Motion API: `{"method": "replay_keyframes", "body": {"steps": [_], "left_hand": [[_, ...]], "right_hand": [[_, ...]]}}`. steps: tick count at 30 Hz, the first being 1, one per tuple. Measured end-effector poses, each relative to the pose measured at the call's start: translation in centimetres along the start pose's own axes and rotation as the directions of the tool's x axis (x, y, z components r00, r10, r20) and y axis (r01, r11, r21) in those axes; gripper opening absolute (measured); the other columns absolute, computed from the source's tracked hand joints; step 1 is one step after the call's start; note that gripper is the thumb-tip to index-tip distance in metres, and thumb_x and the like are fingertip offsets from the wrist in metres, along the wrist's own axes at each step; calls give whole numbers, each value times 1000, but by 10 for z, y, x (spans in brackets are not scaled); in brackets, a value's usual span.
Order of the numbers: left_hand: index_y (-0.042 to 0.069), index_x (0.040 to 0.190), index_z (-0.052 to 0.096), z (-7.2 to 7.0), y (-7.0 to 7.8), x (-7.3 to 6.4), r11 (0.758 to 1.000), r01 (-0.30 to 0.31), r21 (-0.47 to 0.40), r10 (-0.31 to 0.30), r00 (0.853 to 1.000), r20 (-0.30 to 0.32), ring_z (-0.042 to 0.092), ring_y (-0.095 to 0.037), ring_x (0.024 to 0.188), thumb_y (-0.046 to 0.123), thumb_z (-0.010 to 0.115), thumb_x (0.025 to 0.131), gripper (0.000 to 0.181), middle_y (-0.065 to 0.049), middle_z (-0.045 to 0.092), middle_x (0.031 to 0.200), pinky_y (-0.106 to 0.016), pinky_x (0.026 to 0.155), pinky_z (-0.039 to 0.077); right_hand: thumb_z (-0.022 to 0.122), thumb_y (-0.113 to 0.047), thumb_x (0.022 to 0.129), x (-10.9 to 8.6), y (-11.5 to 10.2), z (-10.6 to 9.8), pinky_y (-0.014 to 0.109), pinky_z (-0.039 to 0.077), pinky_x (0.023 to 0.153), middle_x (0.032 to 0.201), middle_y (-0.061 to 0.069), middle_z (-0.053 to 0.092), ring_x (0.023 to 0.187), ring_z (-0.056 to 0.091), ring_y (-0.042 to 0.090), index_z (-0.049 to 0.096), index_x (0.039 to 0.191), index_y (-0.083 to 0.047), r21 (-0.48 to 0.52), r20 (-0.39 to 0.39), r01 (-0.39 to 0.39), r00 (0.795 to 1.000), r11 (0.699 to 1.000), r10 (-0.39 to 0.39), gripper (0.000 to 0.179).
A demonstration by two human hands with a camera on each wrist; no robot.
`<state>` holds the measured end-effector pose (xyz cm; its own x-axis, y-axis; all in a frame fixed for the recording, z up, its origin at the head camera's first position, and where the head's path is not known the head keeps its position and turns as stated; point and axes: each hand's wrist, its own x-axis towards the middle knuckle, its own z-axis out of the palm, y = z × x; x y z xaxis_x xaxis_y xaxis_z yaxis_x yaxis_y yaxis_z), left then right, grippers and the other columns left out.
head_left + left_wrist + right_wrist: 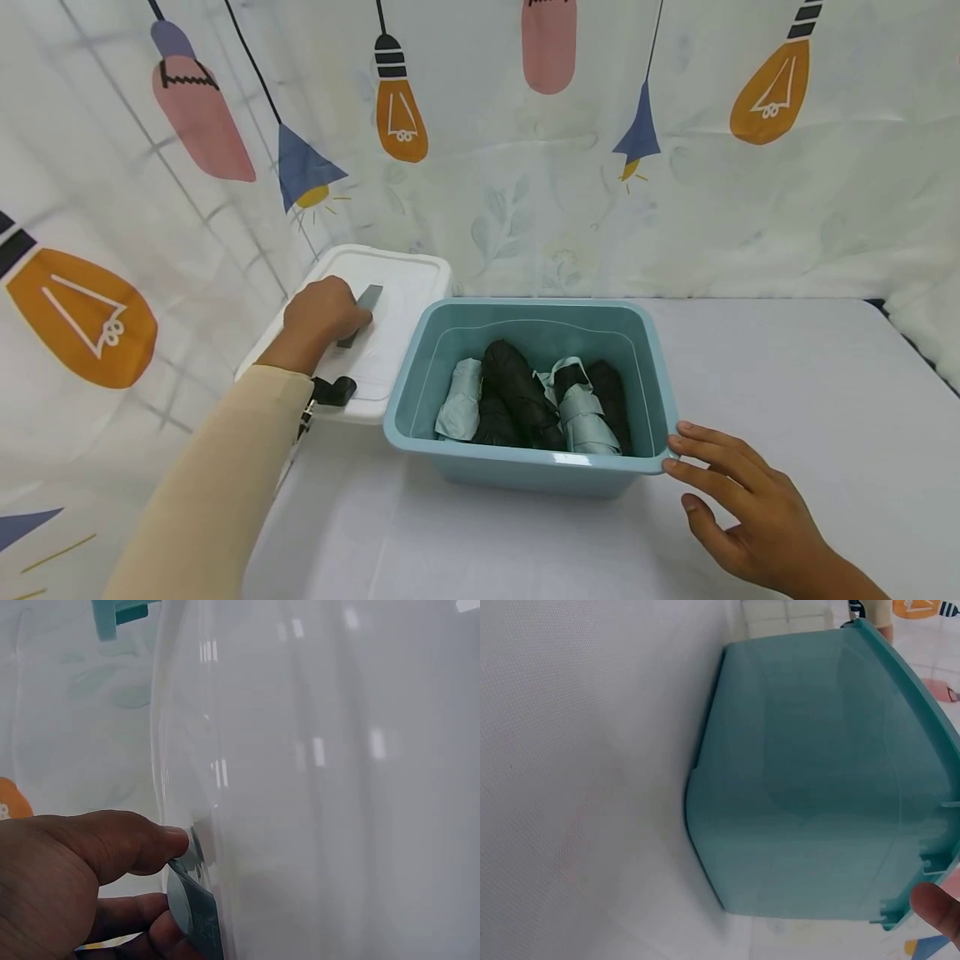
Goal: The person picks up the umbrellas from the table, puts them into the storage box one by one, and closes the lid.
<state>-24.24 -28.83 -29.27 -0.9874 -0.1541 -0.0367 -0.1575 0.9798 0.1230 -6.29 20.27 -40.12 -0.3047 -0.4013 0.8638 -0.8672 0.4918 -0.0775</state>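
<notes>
A light blue-green plastic bin [525, 467] stands on the table, holding rolled fabric bundles: black ones [517, 392] and pale blue ones [588, 421]. Left of it sits a white lid-like panel [405, 275] with a grey strip-shaped handle [369, 297]. My left hand [322, 317] pinches this handle; in the left wrist view the thumb and fingers close around the grey-teal tab [196, 919]. My right hand [750, 492] has its fingers extended, their tips at the bin's right front corner. The thumb shows beside the rim in the right wrist view.
A white cloth covers the table [787, 367]. Behind and to the left hangs a pale curtain [480, 192] printed with lamps and bulbs. The white panel stands close against the bin's left side.
</notes>
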Motion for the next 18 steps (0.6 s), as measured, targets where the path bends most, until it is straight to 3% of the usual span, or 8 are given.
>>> {"method": "replay_keyframes", "body": {"steps": [18], "left_hand": [[9, 69, 63, -14, -5, -1, 1000, 16, 1, -16, 1000, 25, 58, -27, 64, 26, 63, 83, 22, -7, 61, 64, -40, 54, 45]], "right_hand": [[49, -28, 106, -1, 1, 0, 15, 38, 103, 112, 20, 70, 131, 56, 18, 74, 105, 0, 0, -4, -2, 1000, 1000, 2, 38]]}}
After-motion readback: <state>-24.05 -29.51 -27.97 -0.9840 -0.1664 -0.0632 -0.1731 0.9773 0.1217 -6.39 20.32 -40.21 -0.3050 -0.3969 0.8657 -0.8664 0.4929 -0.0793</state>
